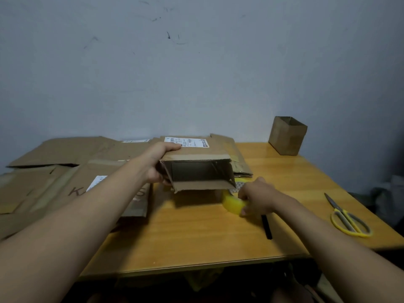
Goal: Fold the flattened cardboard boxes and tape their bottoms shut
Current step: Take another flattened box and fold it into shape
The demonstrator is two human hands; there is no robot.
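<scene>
Half the tape roll [233,205] behind right hand [256,196].

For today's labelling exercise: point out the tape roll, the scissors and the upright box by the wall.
tape roll [232,206], head view, on its yellow outer side.
scissors [349,224], head view, on the yellow handles.
upright box [286,136], head view, on its front wall.

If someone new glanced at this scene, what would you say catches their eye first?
Probably the opened cardboard box held up mid-table by the left hand, its open end facing the camera. Just right of it, the right hand grips a yellow tape roll. Yellow-handled scissors lie at the table's right edge.
</scene>
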